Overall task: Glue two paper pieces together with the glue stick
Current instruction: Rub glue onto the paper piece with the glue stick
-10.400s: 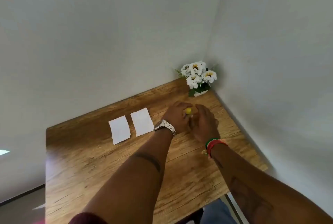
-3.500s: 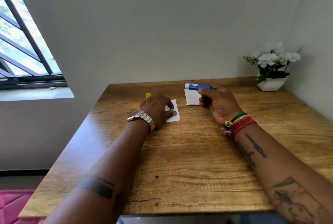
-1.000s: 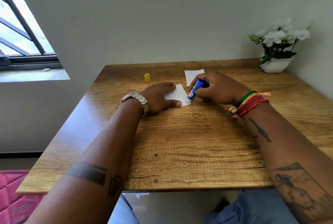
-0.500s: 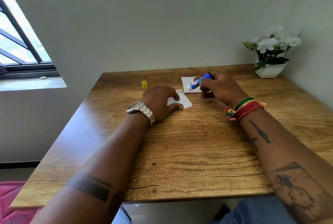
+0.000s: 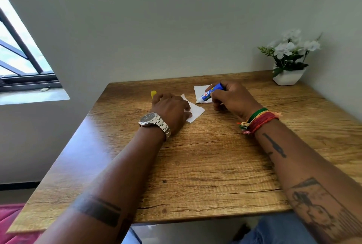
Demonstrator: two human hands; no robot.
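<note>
The right hand (image 5: 233, 100) has its grip closed round the blue glue stick (image 5: 211, 92), fingers and thumb curled about the barrel; the stick is tilted, its white tip pointing down and to the left, at or just above the far paper piece (image 5: 200, 91); whether the tip actually touches the paper cannot be told. That piece lies flat near the far edge of the wooden table (image 5: 205, 165), right of the middle, partly hidden by the hand and the stick.

The left hand (image 5: 170, 112) rests palm down on the near paper piece (image 5: 195, 113), its grip holding nothing, the fingers spread over the sheet; only the right part of this white piece shows past the fingers; it lies just left of, and a little nearer than, the far piece, the two sheets close but apart.

The yellow cap (image 5: 153, 93) stands on the table just beyond the left hand, toward the far edge; its lower part is hidden by the knuckles.

A silver wristwatch (image 5: 154, 123) sits on the left wrist; red, green and yellow thread bracelets (image 5: 258, 119) wrap the right wrist.

A white pot of white flowers (image 5: 289, 63) stands in the far right corner of the table, against the wall; a barred window (image 5: 21, 57) shows to the left, beyond the table.
</note>
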